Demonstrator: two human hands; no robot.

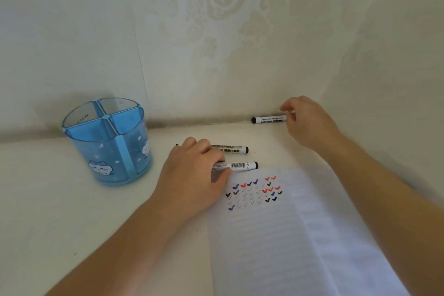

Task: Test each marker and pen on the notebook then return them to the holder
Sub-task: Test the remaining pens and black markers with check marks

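A blue see-through holder (pixel 105 142) with four compartments stands at the left, with nothing showing inside. An open notebook (pixel 288 235) lies at the lower right, its page covered in several red, blue and black ticks. My left hand (pixel 192 175) lies over two white markers with black caps; its fingers curl round the nearer marker (pixel 240 166), and the farther marker (pixel 230 148) pokes out beside the knuckles. My right hand (pixel 307 122) reaches to the wall and pinches the end of a third white marker (pixel 269 119) that lies along the wall's foot.
The white table (pixel 60 223) meets a patterned wall (pixel 216 43) at the back, close behind the holder and the far marker.
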